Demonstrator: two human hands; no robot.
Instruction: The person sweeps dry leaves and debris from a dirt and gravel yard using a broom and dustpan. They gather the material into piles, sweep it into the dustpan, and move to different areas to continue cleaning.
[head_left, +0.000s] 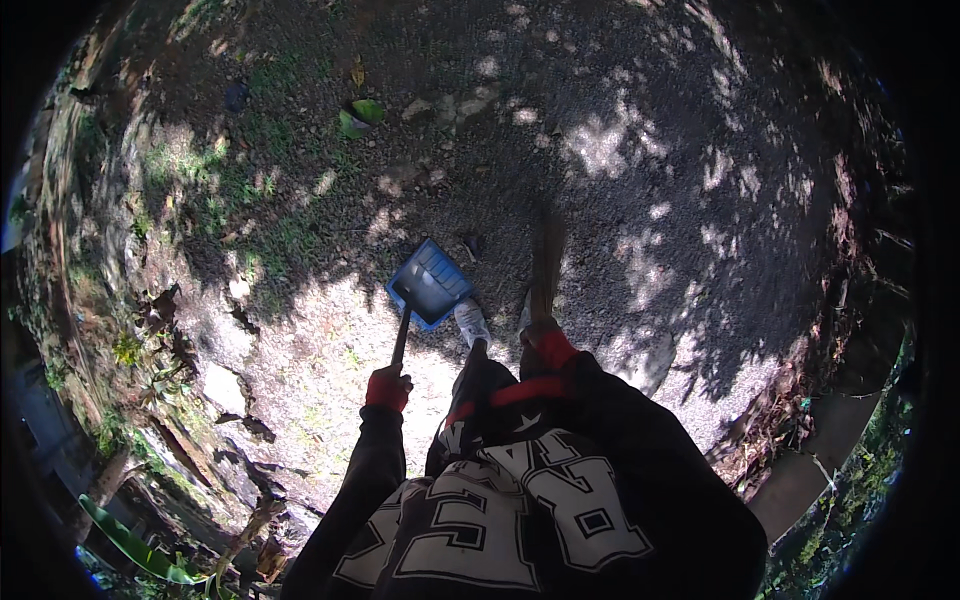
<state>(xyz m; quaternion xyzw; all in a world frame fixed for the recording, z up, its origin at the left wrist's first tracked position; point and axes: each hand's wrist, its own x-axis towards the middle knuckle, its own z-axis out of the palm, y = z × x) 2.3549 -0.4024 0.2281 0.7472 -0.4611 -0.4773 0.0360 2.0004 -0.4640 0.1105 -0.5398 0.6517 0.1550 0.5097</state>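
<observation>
My left hand, half covered by a red cuff, is closed around the long dark handle of a blue dustpan. The pan rests on the gravel in front of my feet, its tray facing up. Wrapped round the upper part of a brown broom is my right hand, mostly hidden by its red cuff and dark sleeve. The broom's bristles point away from me and look blurred, to the right of the pan. A small dark leaf lies between the pan and the broom.
Shaded gravel ground with grassy patches spreads around me. A large green leaf lies farther ahead. My light shoe stands right beside the pan. Dry leaves line the right edge; plants and debris border the left.
</observation>
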